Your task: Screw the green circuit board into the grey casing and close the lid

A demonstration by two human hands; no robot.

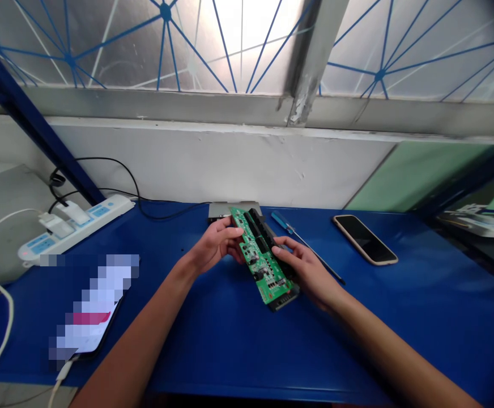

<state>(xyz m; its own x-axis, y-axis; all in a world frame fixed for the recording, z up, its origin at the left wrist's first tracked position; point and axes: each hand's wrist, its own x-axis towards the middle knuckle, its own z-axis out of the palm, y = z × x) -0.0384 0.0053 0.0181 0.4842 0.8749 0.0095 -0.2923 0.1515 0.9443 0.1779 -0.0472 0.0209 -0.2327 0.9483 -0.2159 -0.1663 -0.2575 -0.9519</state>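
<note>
Between my two hands a green circuit board (268,277) is held tilted above the blue table. It carries black connectors and small components on its face, and a black part shows along its right side and lower end. My left hand (219,243) grips its left edge, thumb on the face and fingers partly hidden underneath. On the opposite edge my right hand (302,263) is closed, thumb and fingers at the black connectors. Just behind the board lies a flat grey metal piece (234,208), partly covered. A screwdriver (310,249) with a blue handle rests beside my right hand.
A phone (366,239) in a light case lies at the right of the blue table (213,351). On the left are a lit phone (98,311) with a white cable and a white power strip (77,224) with plugs. A black cable (139,198) runs along the wall.
</note>
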